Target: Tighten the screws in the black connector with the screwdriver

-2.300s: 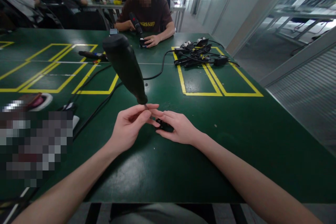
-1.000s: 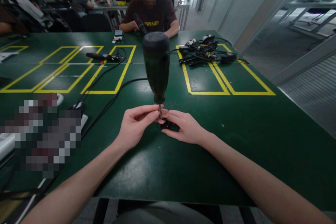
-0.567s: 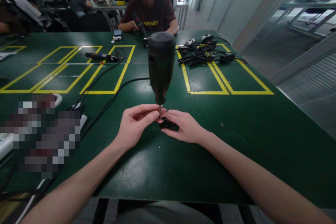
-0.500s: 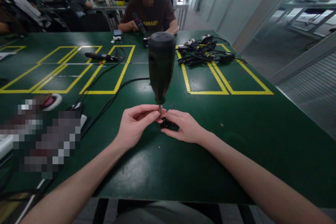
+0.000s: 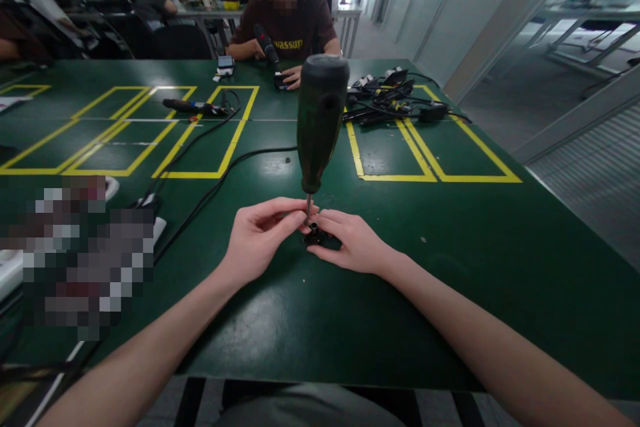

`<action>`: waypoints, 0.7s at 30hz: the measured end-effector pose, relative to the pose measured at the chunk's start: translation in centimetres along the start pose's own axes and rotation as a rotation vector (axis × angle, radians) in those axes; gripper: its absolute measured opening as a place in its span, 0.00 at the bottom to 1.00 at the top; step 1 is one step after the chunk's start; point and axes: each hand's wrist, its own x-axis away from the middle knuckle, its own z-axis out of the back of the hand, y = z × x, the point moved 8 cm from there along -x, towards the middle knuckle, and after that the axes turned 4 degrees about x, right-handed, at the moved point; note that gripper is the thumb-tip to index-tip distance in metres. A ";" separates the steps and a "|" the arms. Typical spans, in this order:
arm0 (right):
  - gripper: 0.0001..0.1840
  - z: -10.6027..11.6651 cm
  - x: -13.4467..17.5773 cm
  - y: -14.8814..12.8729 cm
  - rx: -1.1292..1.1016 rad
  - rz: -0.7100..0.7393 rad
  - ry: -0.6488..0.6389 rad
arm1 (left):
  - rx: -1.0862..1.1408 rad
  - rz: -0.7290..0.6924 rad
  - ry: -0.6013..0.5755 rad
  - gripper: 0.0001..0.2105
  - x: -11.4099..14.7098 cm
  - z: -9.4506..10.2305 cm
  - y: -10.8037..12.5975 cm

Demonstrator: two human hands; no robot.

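A screwdriver [image 5: 322,123] with a thick dark handle stands nearly upright, its handle leaning slightly right. My left hand [image 5: 257,233] is closed, thumb and fingers pinching its thin metal shaft near the lower end. Beneath the tip lies a small black part [image 5: 313,236] with a round, hollow top, resting on the green table [image 5: 280,333]. My right hand [image 5: 353,240] grips this part from the right, fingertips behind it and thumb in front. Fingers hide the tip of the shaft and much of the part, so whether they touch cannot be told.
A pile of black cables and adapters [image 5: 395,100] lies at the back right. Another screwdriver [image 5: 193,107] with a cord lies back left. A black cable [image 5: 205,197] crosses the left side. Opposite, a person [image 5: 287,20] holds a tool over a small black piece.
The screwdriver handle has tipped to the right and turned slightly. Both my hands stay nearly in place. The person opposite now shows a hand at the small black piece.
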 end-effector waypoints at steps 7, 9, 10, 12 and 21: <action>0.13 0.1 -0.1 -0.1 -0.013 0.003 -0.027 | -0.029 -0.021 0.000 0.05 -0.1 -0.3 0.6; 0.12 0.1 -0.1 -0.1 -0.016 -0.004 -0.029 | -0.024 -0.013 0.000 0.07 0.0 -0.2 0.5; 0.12 0.1 -0.1 -0.1 -0.017 -0.006 -0.028 | -0.024 -0.010 -0.002 0.07 0.0 -0.2 0.4; 0.12 0.1 -0.1 -0.1 -0.012 -0.007 -0.027 | -0.038 -0.005 -0.004 0.07 0.0 -0.2 0.3; 0.14 0.2 0.0 -0.2 0.009 0.015 0.003 | -0.161 -0.069 -0.002 0.06 0.0 0.0 0.7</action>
